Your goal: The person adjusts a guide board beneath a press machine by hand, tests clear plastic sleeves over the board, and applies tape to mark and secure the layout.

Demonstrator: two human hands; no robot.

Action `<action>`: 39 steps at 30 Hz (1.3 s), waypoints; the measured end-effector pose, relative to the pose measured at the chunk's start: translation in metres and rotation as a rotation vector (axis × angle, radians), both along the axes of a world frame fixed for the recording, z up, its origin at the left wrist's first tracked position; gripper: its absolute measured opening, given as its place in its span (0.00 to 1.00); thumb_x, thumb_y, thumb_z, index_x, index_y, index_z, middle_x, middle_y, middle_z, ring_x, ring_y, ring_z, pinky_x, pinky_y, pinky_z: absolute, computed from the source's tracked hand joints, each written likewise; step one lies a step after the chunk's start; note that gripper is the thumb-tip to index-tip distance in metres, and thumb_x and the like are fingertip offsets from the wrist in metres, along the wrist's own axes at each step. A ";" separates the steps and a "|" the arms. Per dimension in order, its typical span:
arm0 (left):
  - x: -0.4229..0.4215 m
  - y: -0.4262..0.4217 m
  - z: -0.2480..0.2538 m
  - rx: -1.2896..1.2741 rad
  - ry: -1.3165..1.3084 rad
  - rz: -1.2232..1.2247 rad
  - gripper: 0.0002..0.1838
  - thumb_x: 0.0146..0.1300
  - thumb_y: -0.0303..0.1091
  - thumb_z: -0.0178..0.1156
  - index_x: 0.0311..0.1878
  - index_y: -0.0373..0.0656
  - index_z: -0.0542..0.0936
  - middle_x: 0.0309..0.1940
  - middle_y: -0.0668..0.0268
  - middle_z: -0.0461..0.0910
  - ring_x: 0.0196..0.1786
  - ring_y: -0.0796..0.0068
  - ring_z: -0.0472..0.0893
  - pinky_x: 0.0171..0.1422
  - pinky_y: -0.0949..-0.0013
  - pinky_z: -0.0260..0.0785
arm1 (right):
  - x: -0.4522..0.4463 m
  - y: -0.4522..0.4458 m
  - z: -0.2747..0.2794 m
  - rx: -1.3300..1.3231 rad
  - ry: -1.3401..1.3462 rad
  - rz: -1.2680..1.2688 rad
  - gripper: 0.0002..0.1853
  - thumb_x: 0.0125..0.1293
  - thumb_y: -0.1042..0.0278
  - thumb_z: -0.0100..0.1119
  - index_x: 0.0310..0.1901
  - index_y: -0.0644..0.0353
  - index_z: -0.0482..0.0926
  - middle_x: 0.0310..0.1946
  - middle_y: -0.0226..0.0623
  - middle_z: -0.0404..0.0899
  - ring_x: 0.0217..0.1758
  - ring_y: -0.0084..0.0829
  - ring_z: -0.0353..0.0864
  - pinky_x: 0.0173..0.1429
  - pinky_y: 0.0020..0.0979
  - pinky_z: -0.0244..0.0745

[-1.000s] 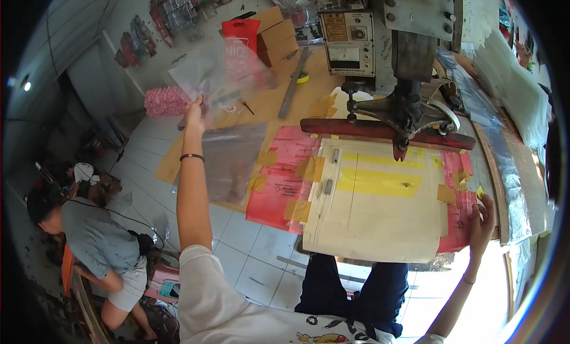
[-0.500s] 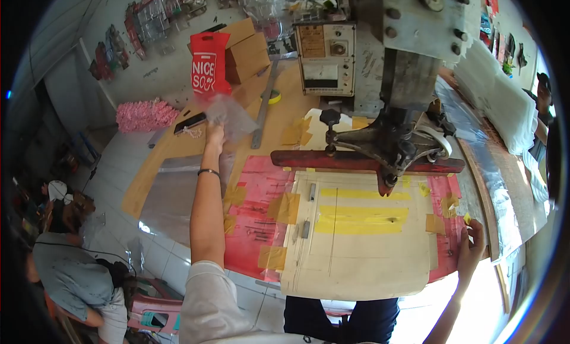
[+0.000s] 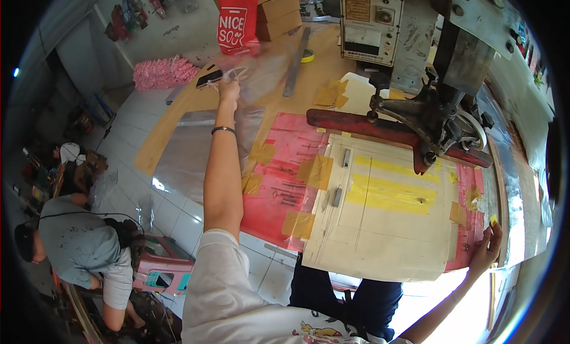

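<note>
My left hand point(image 3: 230, 90) is stretched out over the far left of the table, closed on thin clear plastic point(image 3: 261, 77) that is blurred by motion. A black phone point(image 3: 209, 78) lies just beyond its fingers. At the right edge of the work surface my right hand point(image 3: 488, 249) has curled fingers, with a small yellow piece point(image 3: 493, 220) at the fingertips. Between my hands lies a cream sheet point(image 3: 392, 240) with yellow strips, taped over a red sheet point(image 3: 274, 216). Two small grey metal bars point(image 3: 337, 197) sit on the cream sheet.
A press head with a dark red bar point(image 3: 362, 125) overhangs the sheet's far edge. Behind stand a control box point(image 3: 371, 26), a red bag point(image 3: 236, 23) and a cardboard box point(image 3: 279, 14). A metal ruler point(image 3: 295, 65) and pink bundle point(image 3: 164, 74) lie left. A person point(image 3: 89, 243) bends at lower left.
The camera view has shifted, so the table and press appear further right and higher. My left hand is still out with the clear plastic, which has swung. My right hand stays by the table edge.
</note>
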State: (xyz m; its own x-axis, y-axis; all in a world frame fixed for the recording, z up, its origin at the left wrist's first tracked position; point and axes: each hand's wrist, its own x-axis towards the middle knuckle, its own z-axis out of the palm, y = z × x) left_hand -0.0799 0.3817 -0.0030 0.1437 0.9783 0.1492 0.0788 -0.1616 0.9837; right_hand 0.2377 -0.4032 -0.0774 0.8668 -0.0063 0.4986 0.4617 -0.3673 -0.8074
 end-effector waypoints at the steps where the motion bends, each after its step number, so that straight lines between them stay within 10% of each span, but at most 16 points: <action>1: -0.001 0.000 0.004 0.007 0.073 0.015 0.21 0.73 0.33 0.57 0.67 0.47 0.72 0.43 0.67 0.80 0.39 0.75 0.79 0.39 0.64 0.73 | 0.001 -0.001 -0.001 -0.010 -0.002 -0.005 0.18 0.75 0.62 0.59 0.62 0.56 0.78 0.55 0.28 0.82 0.43 0.13 0.76 0.33 0.16 0.65; 10: 0.010 -0.025 0.016 -0.022 -0.390 -0.235 0.16 0.77 0.33 0.51 0.65 0.47 0.74 0.48 0.72 0.79 0.46 0.80 0.77 0.50 0.71 0.72 | -0.009 0.007 0.005 -0.032 -0.003 0.007 0.18 0.75 0.63 0.59 0.63 0.57 0.78 0.56 0.27 0.82 0.46 0.16 0.77 0.37 0.18 0.68; 21: 0.023 -0.026 0.125 0.499 -0.275 -0.383 0.20 0.76 0.31 0.53 0.67 0.34 0.72 0.57 0.67 0.80 0.57 0.77 0.76 0.65 0.73 0.65 | -0.012 0.009 0.006 -0.073 -0.106 0.016 0.16 0.75 0.66 0.57 0.61 0.60 0.78 0.55 0.34 0.82 0.57 0.25 0.79 0.58 0.28 0.73; 31: 0.053 0.036 0.037 0.413 0.973 0.315 0.33 0.61 0.43 0.66 0.71 0.56 0.71 0.60 0.52 0.79 0.67 0.50 0.75 0.69 0.53 0.69 | -0.018 0.014 0.013 -0.102 -0.071 -0.013 0.15 0.75 0.66 0.57 0.59 0.59 0.79 0.54 0.32 0.82 0.54 0.24 0.79 0.56 0.27 0.72; 39: 0.046 0.034 0.013 0.655 1.020 -0.235 0.27 0.65 0.43 0.59 0.68 0.52 0.75 0.60 0.51 0.79 0.66 0.53 0.76 0.71 0.50 0.64 | -0.007 0.005 0.007 -0.167 -0.068 -0.013 0.15 0.76 0.64 0.57 0.59 0.59 0.78 0.52 0.30 0.82 0.52 0.23 0.78 0.54 0.27 0.72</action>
